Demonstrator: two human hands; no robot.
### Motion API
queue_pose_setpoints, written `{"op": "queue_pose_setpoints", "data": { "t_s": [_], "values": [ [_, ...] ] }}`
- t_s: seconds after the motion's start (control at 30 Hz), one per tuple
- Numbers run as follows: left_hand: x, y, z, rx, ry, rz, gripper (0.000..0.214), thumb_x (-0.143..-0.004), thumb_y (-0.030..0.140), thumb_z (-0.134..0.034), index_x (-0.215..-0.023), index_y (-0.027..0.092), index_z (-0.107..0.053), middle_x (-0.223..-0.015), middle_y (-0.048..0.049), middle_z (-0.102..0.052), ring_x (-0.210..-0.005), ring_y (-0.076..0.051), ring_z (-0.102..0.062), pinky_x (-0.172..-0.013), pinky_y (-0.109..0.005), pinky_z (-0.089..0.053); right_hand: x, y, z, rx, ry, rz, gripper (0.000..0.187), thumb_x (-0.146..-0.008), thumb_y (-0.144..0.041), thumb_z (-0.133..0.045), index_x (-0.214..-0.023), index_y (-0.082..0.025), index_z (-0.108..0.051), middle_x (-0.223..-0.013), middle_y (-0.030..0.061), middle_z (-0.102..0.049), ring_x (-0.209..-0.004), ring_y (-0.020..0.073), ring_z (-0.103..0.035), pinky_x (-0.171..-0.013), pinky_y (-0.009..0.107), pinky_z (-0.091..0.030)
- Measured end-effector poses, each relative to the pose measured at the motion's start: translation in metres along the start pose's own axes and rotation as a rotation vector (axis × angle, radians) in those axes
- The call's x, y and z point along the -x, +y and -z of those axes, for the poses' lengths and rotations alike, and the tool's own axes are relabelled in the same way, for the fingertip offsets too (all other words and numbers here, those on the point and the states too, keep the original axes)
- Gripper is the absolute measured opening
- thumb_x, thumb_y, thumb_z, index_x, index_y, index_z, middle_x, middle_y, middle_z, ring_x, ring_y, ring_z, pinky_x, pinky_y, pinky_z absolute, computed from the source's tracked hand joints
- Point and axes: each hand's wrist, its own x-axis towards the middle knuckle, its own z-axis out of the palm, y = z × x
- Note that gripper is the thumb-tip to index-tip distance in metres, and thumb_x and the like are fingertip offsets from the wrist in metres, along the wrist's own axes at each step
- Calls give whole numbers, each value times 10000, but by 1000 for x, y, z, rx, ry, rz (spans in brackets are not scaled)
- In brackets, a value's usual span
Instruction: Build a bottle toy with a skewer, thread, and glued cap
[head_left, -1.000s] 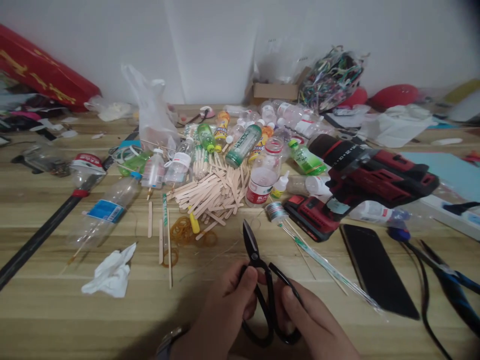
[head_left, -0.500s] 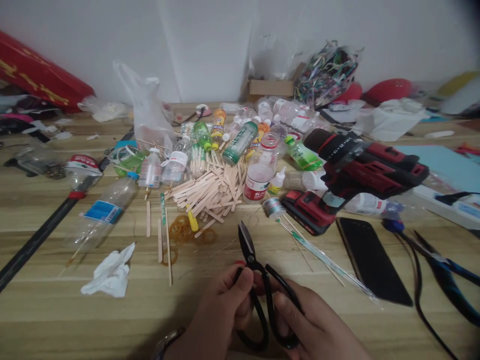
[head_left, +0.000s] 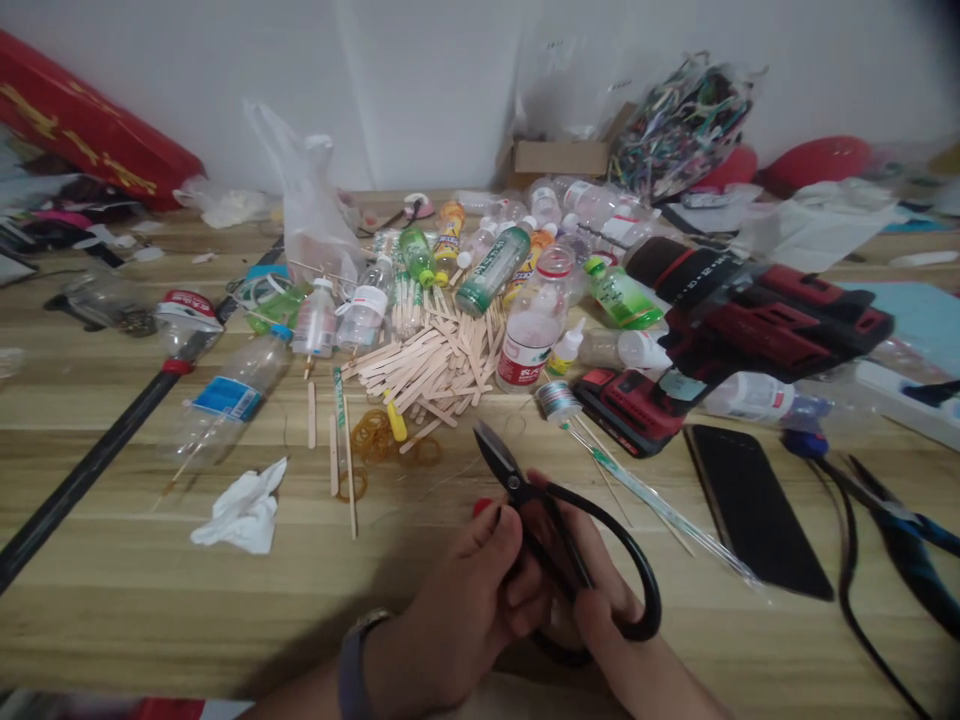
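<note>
Black-handled scissors [head_left: 513, 482] are in my right hand [head_left: 611, 610], low in the middle of the view. Their blades point up and left, away from me, and one large handle loop bulges to the right. My left hand [head_left: 469, 600] is closed just beside the scissors, thumb against the fingers. A small red piece [head_left: 482, 507] peeks out behind its fingertips; most of it is hidden. Beyond the blades lie rubber bands [head_left: 375, 437] and a heap of wooden sticks [head_left: 427, 365].
A red and black power drill [head_left: 750, 310] stands at the right, with a phone [head_left: 757, 510] and pliers [head_left: 900, 540] nearby. Several plastic bottles [head_left: 532, 330] crowd the back. At the left are crumpled tissue [head_left: 244, 510] and a long black rod [head_left: 97, 470].
The scissors have turned in my right hand, their handle loop swinging out to the right. My left hand has shifted slightly right and up. The whole view has moved a little.
</note>
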Motion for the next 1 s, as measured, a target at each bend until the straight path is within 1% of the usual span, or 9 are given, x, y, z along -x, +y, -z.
{"op": "queue_pose_setpoints", "data": {
  "t_s": [0.1,0.3,0.37,0.47,0.67,0.77,0.83,0.93,1.0],
  "values": [
    [-1,-2,-1,-37,-29,-10,625,-640,694,-788,-768,216,-405,-492,130,-311,-470,-52,-175,-481,-223,-147,6,2,-3,8,23,20,576,-938,-626,-520,-1386,-267,-572,-1503,102,-501,-1406,280,-436,-1188,441,-292],
    [1,-4,-1,-68,-13,10,624,-639,711,-769,-775,221,-408,-462,145,-269,-434,-45,-137,-470,-256,-85,7,7,-14,-71,113,74,605,-920,-701,-480,-1285,-244,-632,-1332,123,-647,-1226,285,-612,-1046,406,-490],
    [3,-5,-1,-87,-29,92,612,-644,702,-769,-806,219,-431,-456,146,-286,-413,-41,-141,-471,-270,-65,4,3,-13,-87,190,0,652,-883,-774,-448,-1129,-222,-692,-1203,139,-705,-1124,307,-662,-996,422,-521],
    [4,-9,0,-131,-69,195,611,-644,711,-758,-764,228,-403,-462,146,-290,-401,-36,-155,-471,-274,-73,-1,-7,-10,-42,298,-151,558,-878,-730,-530,-962,-211,-720,-974,123,-749,-980,311,-700,-907,415,-554],
    [2,-16,4,-269,-173,148,609,-671,758,-697,-722,224,-409,-503,132,-304,-445,-53,-203,-480,-245,-181,-6,-23,-11,-167,289,-366,508,-789,-696,-680,-776,-188,-678,-590,46,-645,-686,282,-689,-547,327,-547],
    [10,-4,8,-517,-244,108,523,-787,707,-620,-789,193,-521,-626,58,-480,-532,-82,-373,-549,-242,-294,-8,-32,-4,-289,315,-336,463,-764,-663,-728,-807,-209,-651,-584,21,-630,-486,203,-595,-402,282,-458],
    [17,8,13,-766,-218,35,388,-866,565,-610,-920,181,-620,-839,-13,-619,-667,-124,-504,-635,-262,-373,-10,-39,5,-308,380,-233,469,-725,-670,-760,-823,-226,-644,-610,23,-647,-440,171,-544,-370,264,-418],
    [19,25,26,-1288,89,-194,192,-888,315,-634,-1029,189,-666,-994,-46,-663,-872,-195,-584,-798,-319,-434,-12,-49,20,-190,472,-114,508,-683,-694,-782,-810,-223,-640,-610,28,-653,-461,152,-538,-413,243,-419],
    [13,31,36,-1576,207,-341,191,-897,225,-619,-1079,185,-659,-1118,-77,-638,-1060,-240,-566,-941,-368,-425,-13,-51,28,-50,387,-133,518,-752,-720,-702,-814,-208,-645,-546,13,-608,-414,131,-483,-398,233,-368]
  ]
}}
